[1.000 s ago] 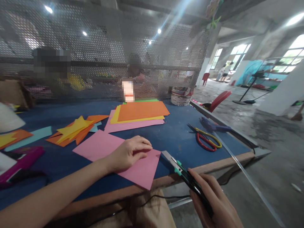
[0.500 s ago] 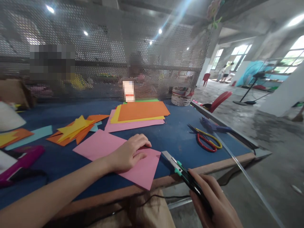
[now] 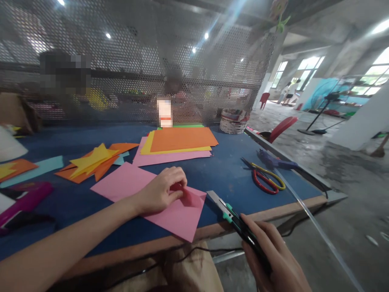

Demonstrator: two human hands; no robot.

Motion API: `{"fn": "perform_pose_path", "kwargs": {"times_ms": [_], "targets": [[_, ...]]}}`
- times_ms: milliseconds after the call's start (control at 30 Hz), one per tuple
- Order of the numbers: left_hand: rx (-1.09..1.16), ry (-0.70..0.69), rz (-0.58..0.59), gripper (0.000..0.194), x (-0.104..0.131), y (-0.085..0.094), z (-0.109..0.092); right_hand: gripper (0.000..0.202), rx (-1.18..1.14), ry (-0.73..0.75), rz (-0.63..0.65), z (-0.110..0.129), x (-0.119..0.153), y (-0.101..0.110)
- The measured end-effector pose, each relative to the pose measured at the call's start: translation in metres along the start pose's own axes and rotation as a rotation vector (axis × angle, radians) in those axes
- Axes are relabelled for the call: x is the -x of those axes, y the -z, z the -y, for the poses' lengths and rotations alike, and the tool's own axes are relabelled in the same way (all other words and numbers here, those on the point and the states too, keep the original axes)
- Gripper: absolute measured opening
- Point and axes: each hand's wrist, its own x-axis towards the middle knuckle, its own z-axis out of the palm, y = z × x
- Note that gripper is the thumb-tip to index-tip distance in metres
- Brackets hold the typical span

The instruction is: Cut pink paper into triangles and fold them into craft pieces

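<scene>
A sheet of pink paper (image 3: 127,182) lies at a slant near the front edge of the table. My left hand (image 3: 162,190) rests on it with curled fingers, pinching its far edge, which bulges up beside the fingertips. In my right hand (image 3: 273,255) is a black and green utility knife (image 3: 234,219), gripped by its handle, blade out. The blade's tip is close to the right corner of the pink sheet. Behind my left hand lies a stack of orange (image 3: 184,139), yellow and pink paper.
Scissors (image 3: 267,178) with red and yellow handles lie at the right, beside a blue glue gun (image 3: 278,161). Yellow and orange cut paper pieces (image 3: 94,160) and a magenta tool (image 3: 27,202) are on the left. A woven basket (image 3: 233,122) stands by the perforated screen (image 3: 127,61).
My left fingers have curled inward and drawn up the far edge of the pink sheet, making it buckle. The right hand and knife have barely moved.
</scene>
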Motion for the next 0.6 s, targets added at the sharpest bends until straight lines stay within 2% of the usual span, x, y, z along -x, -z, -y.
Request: {"fn": "perform_pose_path", "kwargs": {"times_ms": [133, 233, 400, 600], "targets": [[0.103, 0.034, 0.015, 0.008, -0.001, 0.001, 0.001, 0.044, 0.029, 0.007, 0.012, 0.005, -0.003, 0.003], [0.158, 0.081, -0.015, 0.005, -0.007, 0.005, 0.004, 0.043, 0.045, 0.005, 0.005, 0.009, -0.008, 0.007], [0.168, 0.088, -0.045, 0.000, -0.015, 0.012, 0.006, 0.043, 0.108, 0.010, 0.006, 0.011, -0.017, 0.014], [0.150, 0.103, -0.034, 0.004, -0.014, 0.010, 0.009, 0.043, 0.169, 0.032, -0.014, 0.008, -0.021, 0.020]]}}
